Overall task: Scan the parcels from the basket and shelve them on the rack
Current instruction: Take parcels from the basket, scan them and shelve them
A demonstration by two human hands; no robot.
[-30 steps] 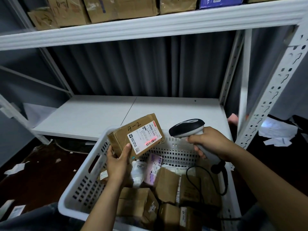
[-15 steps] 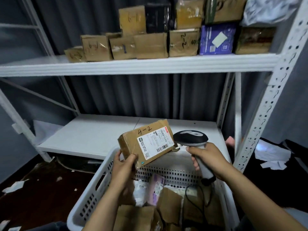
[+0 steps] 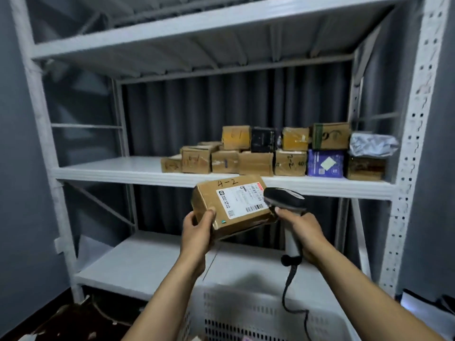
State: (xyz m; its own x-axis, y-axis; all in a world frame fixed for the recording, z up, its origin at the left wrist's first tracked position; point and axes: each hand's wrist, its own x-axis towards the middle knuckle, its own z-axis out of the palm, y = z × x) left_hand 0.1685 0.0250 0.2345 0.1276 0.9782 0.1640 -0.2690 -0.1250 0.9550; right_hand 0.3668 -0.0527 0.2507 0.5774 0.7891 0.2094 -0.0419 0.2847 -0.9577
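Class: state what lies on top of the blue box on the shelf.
A green-striped box rests on the blue box. Anything behind the pair is hidden.

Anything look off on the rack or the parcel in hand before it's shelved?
Nothing serious. The 4-2 parcel, held in the left hand, looks crumpled along its lower right edge near the scanner. On the middle shelf, a wrinkled silver bag sits loosely atop a brown box at the right end.
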